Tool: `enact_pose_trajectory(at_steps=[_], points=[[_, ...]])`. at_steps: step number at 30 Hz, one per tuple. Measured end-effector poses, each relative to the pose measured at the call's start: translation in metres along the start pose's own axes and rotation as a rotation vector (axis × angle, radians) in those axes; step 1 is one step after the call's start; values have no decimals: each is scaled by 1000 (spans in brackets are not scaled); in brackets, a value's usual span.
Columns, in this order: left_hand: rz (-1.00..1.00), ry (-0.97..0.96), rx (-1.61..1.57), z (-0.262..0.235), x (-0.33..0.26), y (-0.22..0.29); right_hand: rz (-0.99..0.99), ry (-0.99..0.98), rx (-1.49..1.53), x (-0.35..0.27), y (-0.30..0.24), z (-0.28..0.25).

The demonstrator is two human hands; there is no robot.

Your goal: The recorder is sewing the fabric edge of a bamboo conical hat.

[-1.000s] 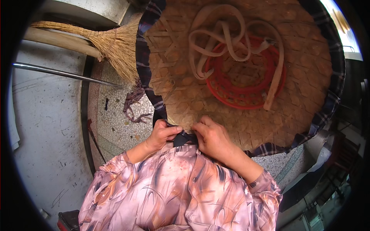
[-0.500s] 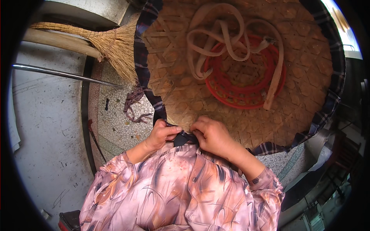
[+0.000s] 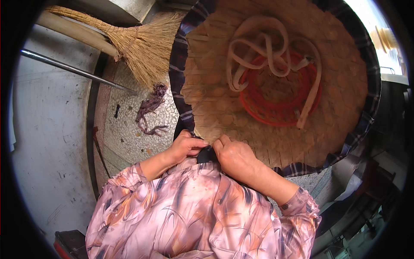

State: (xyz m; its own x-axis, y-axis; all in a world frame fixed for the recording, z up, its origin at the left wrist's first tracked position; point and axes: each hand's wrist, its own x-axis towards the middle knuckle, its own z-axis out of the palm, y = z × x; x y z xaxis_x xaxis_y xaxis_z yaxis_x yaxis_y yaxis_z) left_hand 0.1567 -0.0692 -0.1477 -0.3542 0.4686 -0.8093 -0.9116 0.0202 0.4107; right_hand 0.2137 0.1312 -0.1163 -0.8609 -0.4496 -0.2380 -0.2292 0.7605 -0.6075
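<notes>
A wide woven bamboo hat [image 3: 207, 99] faces me with its inner side, its rim bound in dark plaid cloth [image 3: 177, 73]. Inside it sit a red openwork plastic ring [image 3: 258, 113] and a long, looped pale pinkish strap [image 3: 236, 64]. At the near rim my left hand [image 3: 184, 149] is closed, thumb and fingers pinching the dark cloth edging. Just right of it, my right hand [image 3: 236, 157] is also closed at the same stretch of rim, its fingertips partly hidden. A black piece of cloth [image 3: 207, 155] hangs between the hands, against my patterned shirt.
At the upper left lie a straw broom [image 3: 144, 47], a wooden pole [image 3: 77, 32] and a metal rod [image 3: 77, 71]. A tangle of purplish rag strips [image 3: 151, 110] rests on the speckled floor [image 3: 129, 129]. A dark box-like object [image 3: 71, 244] stands at the lower left.
The view has shifted, so the broom, floor things and hat's left edge appear farther right. Both hands stay at the near rim, with their fingertips closer together.
</notes>
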Motion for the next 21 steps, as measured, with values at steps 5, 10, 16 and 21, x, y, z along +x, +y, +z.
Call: enact_pose_trajectory(at_steps=[5, 10, 16, 21], points=[[-6, -48, -35, -4, 3, 2, 8, 33, 41, 1, 1, 7], [-13, -47, -16, -4, 2, 6, -38, 125, 111, 0, 4, 11], [-22, -89, 52, -4, 2, 6, -8, 122, 104, -3, 2, 5], [35, -85, 191, 4, -7, 9, 51, 60, 62, -4, -5, -1]])
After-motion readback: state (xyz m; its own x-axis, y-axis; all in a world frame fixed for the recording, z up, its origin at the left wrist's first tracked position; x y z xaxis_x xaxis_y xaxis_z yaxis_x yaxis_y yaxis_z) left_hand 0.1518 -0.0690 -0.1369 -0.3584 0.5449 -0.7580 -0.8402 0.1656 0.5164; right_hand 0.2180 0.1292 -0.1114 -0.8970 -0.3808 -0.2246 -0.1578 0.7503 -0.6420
